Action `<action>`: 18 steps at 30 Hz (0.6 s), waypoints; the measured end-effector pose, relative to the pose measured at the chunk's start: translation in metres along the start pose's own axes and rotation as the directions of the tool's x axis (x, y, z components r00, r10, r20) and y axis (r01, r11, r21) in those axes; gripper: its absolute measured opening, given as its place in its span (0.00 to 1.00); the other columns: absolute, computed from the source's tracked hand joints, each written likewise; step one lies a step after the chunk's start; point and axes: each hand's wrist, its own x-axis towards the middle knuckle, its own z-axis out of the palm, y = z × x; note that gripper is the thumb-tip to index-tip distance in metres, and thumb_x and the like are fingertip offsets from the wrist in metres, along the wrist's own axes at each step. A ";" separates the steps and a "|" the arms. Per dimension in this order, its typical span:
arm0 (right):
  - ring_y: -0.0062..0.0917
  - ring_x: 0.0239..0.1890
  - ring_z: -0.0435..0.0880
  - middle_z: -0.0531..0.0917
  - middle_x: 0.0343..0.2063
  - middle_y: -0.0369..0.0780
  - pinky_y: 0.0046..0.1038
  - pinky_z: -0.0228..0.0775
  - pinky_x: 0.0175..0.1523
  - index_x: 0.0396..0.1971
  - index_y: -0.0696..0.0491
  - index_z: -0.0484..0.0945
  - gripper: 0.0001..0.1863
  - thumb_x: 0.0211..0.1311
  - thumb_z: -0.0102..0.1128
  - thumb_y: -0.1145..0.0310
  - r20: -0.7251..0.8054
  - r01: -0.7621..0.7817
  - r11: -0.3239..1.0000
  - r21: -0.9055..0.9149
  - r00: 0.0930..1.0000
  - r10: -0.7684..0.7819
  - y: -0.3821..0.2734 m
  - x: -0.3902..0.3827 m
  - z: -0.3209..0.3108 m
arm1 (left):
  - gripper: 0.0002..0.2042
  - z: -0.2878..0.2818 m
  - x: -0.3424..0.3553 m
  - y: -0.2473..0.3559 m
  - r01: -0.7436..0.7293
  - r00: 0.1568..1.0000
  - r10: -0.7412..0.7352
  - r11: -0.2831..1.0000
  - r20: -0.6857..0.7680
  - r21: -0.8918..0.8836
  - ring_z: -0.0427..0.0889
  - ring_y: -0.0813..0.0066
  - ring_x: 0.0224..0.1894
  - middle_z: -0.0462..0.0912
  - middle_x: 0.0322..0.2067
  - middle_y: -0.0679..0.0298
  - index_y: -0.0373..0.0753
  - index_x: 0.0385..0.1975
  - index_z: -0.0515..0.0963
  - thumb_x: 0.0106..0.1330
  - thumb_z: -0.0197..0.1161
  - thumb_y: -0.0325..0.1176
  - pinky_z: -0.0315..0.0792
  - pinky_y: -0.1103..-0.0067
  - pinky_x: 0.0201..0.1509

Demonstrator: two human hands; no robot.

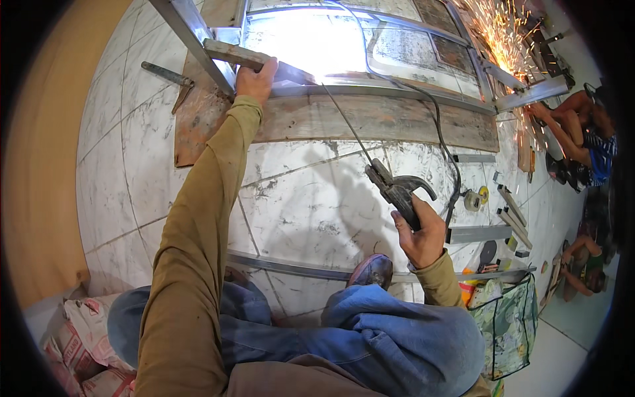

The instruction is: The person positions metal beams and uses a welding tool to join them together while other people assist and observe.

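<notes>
Right grip (pixel 424 235) around electrode holder (pixel 395 190), left grip (pixel 256 81) on bar (pixel 230 53) — white glare (pixel 307 43)

Rod tip in white glare at the metal frame

The dark electrode holder (pixel 395 190) slants in my right grip (pixel 421 231), its curved lever just beyond it. From its head the thin, straight rod (pixel 345 122) reaches toward my left grip (pixel 256 81), which holds a brownish-grey bar (pixel 228 51) slantwise. Beyond my right grip lies the silver frame (pixel 397 94), partly washed out.
</notes>
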 end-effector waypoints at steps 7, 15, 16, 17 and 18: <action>0.45 0.30 0.83 0.82 0.31 0.49 0.37 0.75 0.35 0.50 0.63 0.78 0.23 0.55 0.71 0.71 0.042 0.012 1.000 -0.005 0.999 -0.012 0.002 0.001 -0.005 | 0.14 -0.001 0.000 0.000 -0.175 0.985 0.175 0.982 0.016 0.074 0.80 0.73 0.41 0.83 0.42 0.61 0.32 0.45 0.78 0.66 0.64 0.36 0.75 0.75 0.46; 0.42 0.31 0.84 0.82 0.32 0.48 0.35 0.76 0.36 0.52 0.62 0.77 0.24 0.55 0.73 0.72 0.023 -0.017 1.000 -0.016 1.000 0.017 0.006 -0.002 -0.003 | 0.18 0.015 -0.006 0.004 0.005 0.999 -0.003 0.999 0.032 -0.050 0.81 0.73 0.37 0.83 0.37 0.62 0.33 0.40 0.79 0.61 0.69 0.43 0.76 0.74 0.39; 0.42 0.31 0.84 0.82 0.32 0.48 0.35 0.76 0.36 0.52 0.62 0.77 0.24 0.55 0.72 0.72 0.024 -0.017 1.000 0.001 1.000 0.017 0.005 -0.001 -0.002 | 0.20 0.012 -0.006 0.006 0.015 1.000 -0.015 0.999 -0.010 -0.052 0.85 0.68 0.40 0.88 0.36 0.57 0.30 0.37 0.83 0.59 0.70 0.44 0.75 0.72 0.48; 0.41 0.31 0.84 0.83 0.32 0.48 0.35 0.76 0.36 0.52 0.62 0.77 0.24 0.56 0.72 0.72 0.023 -0.010 1.000 0.007 1.000 0.010 0.004 -0.001 -0.002 | 0.20 0.008 -0.005 0.009 0.008 1.000 -0.008 1.000 -0.023 0.000 0.85 0.67 0.41 0.88 0.36 0.56 0.29 0.37 0.83 0.59 0.70 0.44 0.76 0.72 0.48; 0.41 0.31 0.85 0.83 0.32 0.48 0.35 0.76 0.36 0.52 0.61 0.77 0.24 0.56 0.72 0.72 0.022 -0.006 1.000 0.009 1.000 0.006 0.004 0.000 -0.001 | 0.21 0.005 -0.004 0.010 0.004 0.999 -0.002 0.999 -0.034 0.050 0.86 0.65 0.41 0.88 0.37 0.56 0.29 0.37 0.83 0.59 0.70 0.45 0.76 0.72 0.49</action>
